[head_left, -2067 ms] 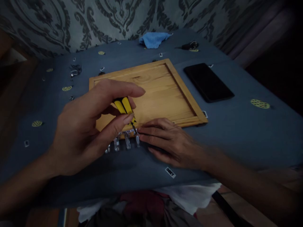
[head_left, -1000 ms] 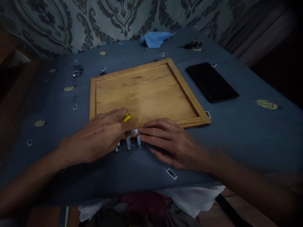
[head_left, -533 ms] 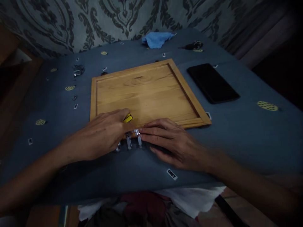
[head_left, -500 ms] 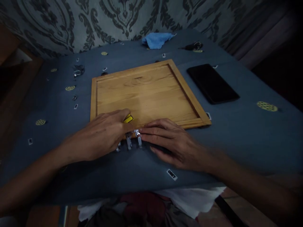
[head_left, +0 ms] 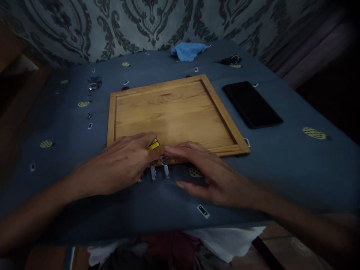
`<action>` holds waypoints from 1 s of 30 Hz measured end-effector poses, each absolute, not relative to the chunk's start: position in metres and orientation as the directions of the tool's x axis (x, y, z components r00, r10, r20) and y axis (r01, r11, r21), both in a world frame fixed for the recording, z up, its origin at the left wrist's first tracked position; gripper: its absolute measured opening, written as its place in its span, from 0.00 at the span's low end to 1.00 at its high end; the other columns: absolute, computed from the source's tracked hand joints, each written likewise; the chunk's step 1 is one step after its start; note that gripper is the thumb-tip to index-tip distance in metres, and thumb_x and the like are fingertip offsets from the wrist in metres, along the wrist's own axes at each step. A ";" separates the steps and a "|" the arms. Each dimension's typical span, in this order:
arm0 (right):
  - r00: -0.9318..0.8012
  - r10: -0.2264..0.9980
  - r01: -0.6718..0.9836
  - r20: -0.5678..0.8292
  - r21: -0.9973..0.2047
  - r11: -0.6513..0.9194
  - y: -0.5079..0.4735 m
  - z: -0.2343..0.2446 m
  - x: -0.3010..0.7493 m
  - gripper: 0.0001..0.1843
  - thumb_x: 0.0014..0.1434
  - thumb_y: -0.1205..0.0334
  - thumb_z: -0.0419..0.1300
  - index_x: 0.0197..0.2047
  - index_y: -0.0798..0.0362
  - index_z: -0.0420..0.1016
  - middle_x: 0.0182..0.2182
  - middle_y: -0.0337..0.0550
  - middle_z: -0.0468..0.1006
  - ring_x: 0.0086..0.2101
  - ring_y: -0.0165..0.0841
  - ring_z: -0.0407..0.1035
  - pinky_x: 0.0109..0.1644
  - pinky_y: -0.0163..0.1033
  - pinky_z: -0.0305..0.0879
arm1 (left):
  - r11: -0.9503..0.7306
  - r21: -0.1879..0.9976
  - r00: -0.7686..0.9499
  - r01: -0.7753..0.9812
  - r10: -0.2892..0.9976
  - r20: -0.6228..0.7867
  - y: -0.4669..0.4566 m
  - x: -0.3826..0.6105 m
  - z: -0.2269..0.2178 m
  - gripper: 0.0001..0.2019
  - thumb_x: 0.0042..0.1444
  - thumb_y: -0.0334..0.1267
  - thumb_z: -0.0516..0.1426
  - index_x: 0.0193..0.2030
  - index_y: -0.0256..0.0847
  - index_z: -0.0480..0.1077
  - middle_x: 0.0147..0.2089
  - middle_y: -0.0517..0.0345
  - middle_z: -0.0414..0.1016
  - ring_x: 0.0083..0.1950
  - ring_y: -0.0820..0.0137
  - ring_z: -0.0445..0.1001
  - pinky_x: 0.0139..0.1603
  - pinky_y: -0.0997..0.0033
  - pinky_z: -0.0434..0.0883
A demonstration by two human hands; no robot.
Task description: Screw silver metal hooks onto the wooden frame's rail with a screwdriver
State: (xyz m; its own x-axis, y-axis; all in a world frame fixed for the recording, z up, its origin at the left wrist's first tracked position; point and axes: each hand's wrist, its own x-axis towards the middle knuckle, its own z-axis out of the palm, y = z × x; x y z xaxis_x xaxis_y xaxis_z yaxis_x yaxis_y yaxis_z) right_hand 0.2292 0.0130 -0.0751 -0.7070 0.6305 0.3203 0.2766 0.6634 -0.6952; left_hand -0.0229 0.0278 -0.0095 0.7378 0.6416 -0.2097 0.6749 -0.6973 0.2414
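A framed wooden board (head_left: 168, 112) lies on the cloth, its near edge under my hands. Several metal hooks (head_left: 165, 170) hang along that edge between my hands. My left hand (head_left: 123, 161) is closed around a tool with a yellow-and-black end (head_left: 154, 144); the rest of the tool is hidden by the fingers, so its kind does not show. My right hand (head_left: 210, 172) is open, with its fingertips at the board's near edge beside the rightmost visible hook and its thumb spread away below.
On the blue-grey patterned tablecloth (head_left: 281, 168) a black tablet-like slab (head_left: 251, 104) lies right of the board. A blue cloth (head_left: 189, 51) and a dark tool (head_left: 230, 60) are at the back. Small metal pieces (head_left: 95, 82) lie at the left.
My right hand's fingers have come off the rightmost hook and its thumb has spread, baring more of the board's edge. My left hand stays almost in place.
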 end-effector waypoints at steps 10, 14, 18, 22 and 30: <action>-0.696 0.640 0.296 0.326 -0.682 0.669 0.016 -0.081 0.219 0.41 0.60 0.55 0.70 0.71 0.46 0.56 0.55 0.47 0.74 0.55 0.43 0.68 0.57 0.51 0.68 | -0.709 0.237 0.747 0.665 0.629 -0.216 0.028 -0.023 -0.008 0.18 0.66 0.31 0.48 0.59 0.49 0.68 0.45 0.56 0.68 0.42 0.66 0.69 0.41 0.68 0.66; -0.666 0.672 0.326 0.325 -0.684 0.653 0.016 -0.082 0.213 0.39 0.58 0.57 0.71 0.68 0.46 0.58 0.53 0.47 0.75 0.52 0.43 0.69 0.56 0.53 0.67 | -0.708 0.209 0.738 0.674 0.632 -0.236 0.029 -0.021 -0.006 0.18 0.67 0.33 0.47 0.59 0.48 0.67 0.43 0.56 0.67 0.40 0.67 0.69 0.38 0.69 0.65; -0.628 0.710 0.360 0.319 -0.690 0.628 0.016 -0.083 0.209 0.37 0.56 0.57 0.72 0.65 0.46 0.61 0.50 0.46 0.76 0.50 0.44 0.70 0.55 0.54 0.67 | -0.711 0.220 0.744 0.668 0.634 -0.210 0.028 -0.021 -0.007 0.17 0.68 0.33 0.46 0.59 0.48 0.67 0.44 0.56 0.67 0.41 0.67 0.69 0.40 0.68 0.65; -0.604 0.737 0.383 0.302 -0.702 0.601 0.016 -0.082 0.206 0.35 0.56 0.57 0.71 0.63 0.45 0.63 0.48 0.45 0.77 0.48 0.44 0.71 0.53 0.53 0.68 | -0.700 0.226 0.735 0.678 0.640 -0.224 0.027 -0.020 -0.008 0.16 0.67 0.33 0.46 0.56 0.48 0.69 0.44 0.56 0.67 0.41 0.67 0.69 0.41 0.68 0.65; -0.610 0.727 0.352 0.315 -0.714 0.605 0.017 -0.078 0.206 0.31 0.56 0.61 0.70 0.60 0.45 0.64 0.47 0.44 0.78 0.49 0.44 0.71 0.54 0.54 0.67 | -0.722 0.199 0.749 0.663 0.640 -0.173 0.026 -0.031 0.004 0.20 0.67 0.32 0.47 0.62 0.52 0.65 0.44 0.57 0.67 0.40 0.68 0.68 0.38 0.71 0.64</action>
